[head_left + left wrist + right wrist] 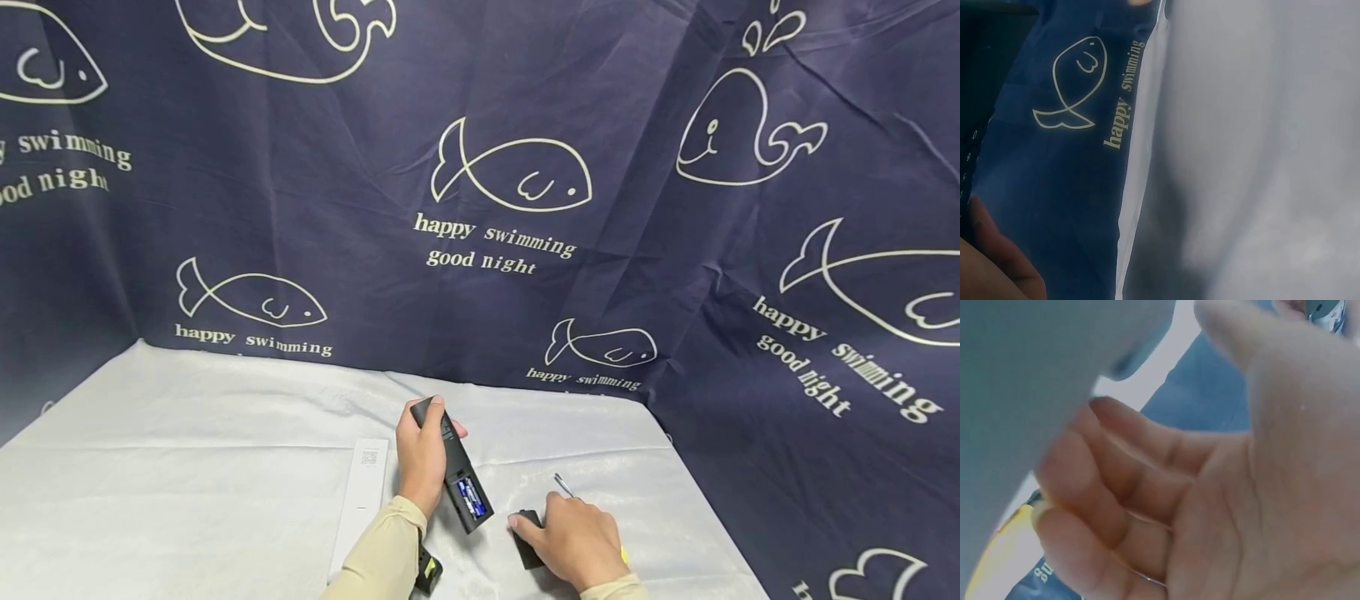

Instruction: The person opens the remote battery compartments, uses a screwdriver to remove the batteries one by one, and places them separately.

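My left hand grips a black remote control, its back turned up and its thumb end tilted away. In its uncovered battery bay lie blue and silver batteries. The remote's buttoned side shows at the edge of the left wrist view. Beside its lower end, my right hand pinches a small black battery cover. A thin metal shaft juts out past the right hand's fingers, and a yellow part shows at the hand's other side; the stretch between is hidden.
A long white box with a printed code lies left of the left forearm. The table has a creased white cloth. Dark blue curtains with fish and whale drawings hang behind and at both sides.
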`<action>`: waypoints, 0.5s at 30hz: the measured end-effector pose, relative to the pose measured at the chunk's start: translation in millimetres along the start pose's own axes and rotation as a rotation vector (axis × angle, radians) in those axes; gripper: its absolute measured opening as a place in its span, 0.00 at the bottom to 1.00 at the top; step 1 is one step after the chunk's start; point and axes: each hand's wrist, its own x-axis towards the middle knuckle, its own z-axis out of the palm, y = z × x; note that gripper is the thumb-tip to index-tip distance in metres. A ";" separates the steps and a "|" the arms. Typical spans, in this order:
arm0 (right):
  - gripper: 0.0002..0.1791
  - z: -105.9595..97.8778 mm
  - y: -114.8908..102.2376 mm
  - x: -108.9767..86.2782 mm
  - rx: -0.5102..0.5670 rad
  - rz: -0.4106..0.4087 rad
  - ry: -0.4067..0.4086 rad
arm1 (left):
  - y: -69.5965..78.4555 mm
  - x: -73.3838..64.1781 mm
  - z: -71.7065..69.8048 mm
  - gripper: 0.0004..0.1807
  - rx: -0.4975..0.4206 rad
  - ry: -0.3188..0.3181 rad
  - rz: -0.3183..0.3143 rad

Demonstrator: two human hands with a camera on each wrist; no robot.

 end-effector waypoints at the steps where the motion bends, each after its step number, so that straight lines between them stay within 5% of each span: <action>1: 0.31 -0.1 1.6 1.0 0.011 -0.007 0.034 | -0.1 0.2 -0.3 0.16 0.000 0.001 0.000; 7: 0.22 -2.6 18.9 6.5 0.082 0.017 0.129 | 0.5 0.6 -0.8 0.14 -0.012 0.001 0.005; 15: 0.18 -3.0 43.2 12.2 0.118 0.088 0.073 | 1.9 0.1 0.6 0.16 -0.006 -0.018 0.000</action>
